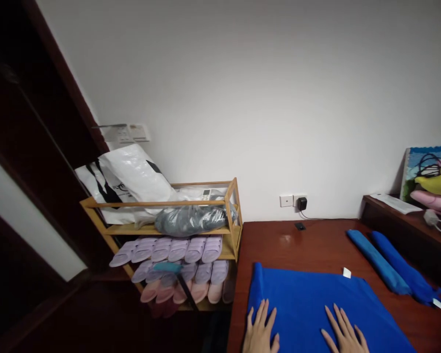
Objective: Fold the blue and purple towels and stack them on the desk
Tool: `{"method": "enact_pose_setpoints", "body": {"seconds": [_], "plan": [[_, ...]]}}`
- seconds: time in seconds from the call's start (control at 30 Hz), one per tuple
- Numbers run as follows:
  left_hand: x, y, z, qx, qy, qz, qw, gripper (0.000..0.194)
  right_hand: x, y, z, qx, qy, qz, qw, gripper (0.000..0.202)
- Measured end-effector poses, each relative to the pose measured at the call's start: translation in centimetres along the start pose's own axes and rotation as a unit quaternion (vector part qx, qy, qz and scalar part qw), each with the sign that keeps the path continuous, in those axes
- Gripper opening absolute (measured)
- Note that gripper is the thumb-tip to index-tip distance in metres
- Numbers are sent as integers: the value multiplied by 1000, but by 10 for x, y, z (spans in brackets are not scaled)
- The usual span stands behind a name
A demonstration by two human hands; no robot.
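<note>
A blue cloth point(301, 299) lies spread on the reddish-brown table point(272, 245), with a small white tag at its far edge. Its left edge is rolled or folded over into a narrow ridge. My left hand point(260, 328) rests on the cloth near that ridge, fingers spread. Farther right, my right hand point(344, 331) also lies flat on the fabric with its fingers apart. Neither hand holds anything. The near part of the cloth runs out of view.
Two rolled blue cloths point(380, 262) lie at the table's right, beside a raised shelf point(397, 208) bearing a picture and a yellow item. Left of the table stands a wooden rack point(158, 203) with bags and several slippers point(180, 250). A black plug point(302, 203) sits in the wall socket.
</note>
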State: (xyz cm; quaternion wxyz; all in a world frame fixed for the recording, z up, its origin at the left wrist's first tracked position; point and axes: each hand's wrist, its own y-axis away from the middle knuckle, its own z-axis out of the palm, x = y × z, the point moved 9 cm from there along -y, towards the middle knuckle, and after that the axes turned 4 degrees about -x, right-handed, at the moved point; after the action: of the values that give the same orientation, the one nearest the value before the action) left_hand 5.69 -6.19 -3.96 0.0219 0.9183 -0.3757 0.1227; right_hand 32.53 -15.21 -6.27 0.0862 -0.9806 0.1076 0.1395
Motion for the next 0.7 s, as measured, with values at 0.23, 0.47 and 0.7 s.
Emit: {"method": "enact_pose_setpoints", "body": {"seconds": [0.23, 0.47, 0.7], "plan": [[13, 17, 0, -57, 87, -1, 995, 72, 21, -3, -18, -34, 15, 21, 999, 61], [-51, 74, -68, -21, 29, -198, 979, 66, 18, 3, -27, -27, 84, 57, 994, 67], [13, 49, -80, 67, 31, -55, 996, 58, -16, 13, -30, 70, 110, 119, 984, 71]]}}
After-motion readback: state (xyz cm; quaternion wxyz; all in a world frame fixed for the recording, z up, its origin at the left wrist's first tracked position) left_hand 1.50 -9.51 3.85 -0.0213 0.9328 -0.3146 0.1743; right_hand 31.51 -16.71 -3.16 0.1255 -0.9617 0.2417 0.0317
